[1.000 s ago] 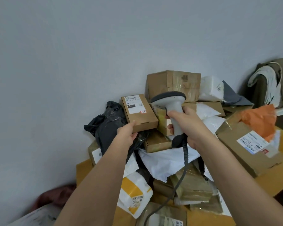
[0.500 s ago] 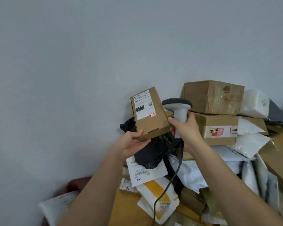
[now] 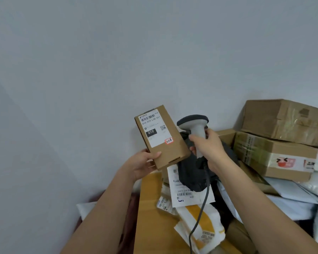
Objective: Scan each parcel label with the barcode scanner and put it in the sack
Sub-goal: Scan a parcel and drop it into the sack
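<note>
My left hand [image 3: 142, 165] grips the lower end of a small brown cardboard parcel [image 3: 173, 149], held upright in the air. Its white shipping label [image 3: 155, 130], with a barcode and "010", faces me. Just to the right, my right hand [image 3: 208, 148] holds the grey barcode scanner [image 3: 195, 125] by its handle. The scanner's dark-topped head is level with the parcel's upper half, and its cable [image 3: 200, 213] hangs down over the pile. No sack can be identified with certainty.
Below the hands lies a pile of parcels: a black plastic bag [image 3: 193, 176], white and yellow mailers [image 3: 196, 222], a labelled white mailer [image 3: 182, 195]. Two taped cardboard boxes [image 3: 275, 154] stack at the right. A plain grey wall [image 3: 99, 61] fills the left and top.
The view has swung left, so the box stack has slid to the right. My left hand has lifted the small parcel off the pile and raised it upright beside the scanner.
</note>
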Tool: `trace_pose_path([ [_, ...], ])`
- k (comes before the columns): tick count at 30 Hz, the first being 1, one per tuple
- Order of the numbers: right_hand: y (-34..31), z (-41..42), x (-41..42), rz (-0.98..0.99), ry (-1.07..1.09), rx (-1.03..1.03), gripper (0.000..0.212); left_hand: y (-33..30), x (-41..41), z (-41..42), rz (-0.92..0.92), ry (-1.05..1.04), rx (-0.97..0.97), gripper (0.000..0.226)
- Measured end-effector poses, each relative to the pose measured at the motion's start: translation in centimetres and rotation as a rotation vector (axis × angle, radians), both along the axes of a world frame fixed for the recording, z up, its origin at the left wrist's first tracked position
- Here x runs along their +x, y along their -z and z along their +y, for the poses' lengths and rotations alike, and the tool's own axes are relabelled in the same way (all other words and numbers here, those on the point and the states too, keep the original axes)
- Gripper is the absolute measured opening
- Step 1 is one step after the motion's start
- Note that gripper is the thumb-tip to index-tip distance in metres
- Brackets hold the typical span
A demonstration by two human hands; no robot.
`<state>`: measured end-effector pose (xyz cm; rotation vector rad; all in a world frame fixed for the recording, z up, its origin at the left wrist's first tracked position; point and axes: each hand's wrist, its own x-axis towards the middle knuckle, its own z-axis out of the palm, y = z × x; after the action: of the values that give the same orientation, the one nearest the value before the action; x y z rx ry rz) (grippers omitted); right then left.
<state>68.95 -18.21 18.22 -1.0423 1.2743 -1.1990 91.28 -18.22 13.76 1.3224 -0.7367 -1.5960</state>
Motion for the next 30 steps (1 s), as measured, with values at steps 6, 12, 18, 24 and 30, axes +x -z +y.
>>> trace_pose_path([
  [6,-3.7,1.0,1.6,-0.037,-0.228,0.016,0.028,1.4,1.8,1.1,-0.085,-0.133,0.098,0.040],
  [12,-6.7,2.9,2.0,0.021,-0.365,-0.068,0.023,2.4,2.9,2.1,-0.079,-0.286,0.184,0.022],
  [18,-8.5,4.8,1.7,0.029,-0.399,-0.117,0.023,3.3,3.9,3.2,-0.121,-0.363,0.252,0.027],
  [24,-9.2,5.6,1.1,0.043,-0.388,-0.130,0.022,4.2,4.3,4.1,-0.103,-0.391,0.279,0.040],
  [30,-8.7,5.9,1.0,0.013,-0.422,-0.084,0.024,4.5,5.2,4.7,-0.127,-0.503,0.289,0.037],
])
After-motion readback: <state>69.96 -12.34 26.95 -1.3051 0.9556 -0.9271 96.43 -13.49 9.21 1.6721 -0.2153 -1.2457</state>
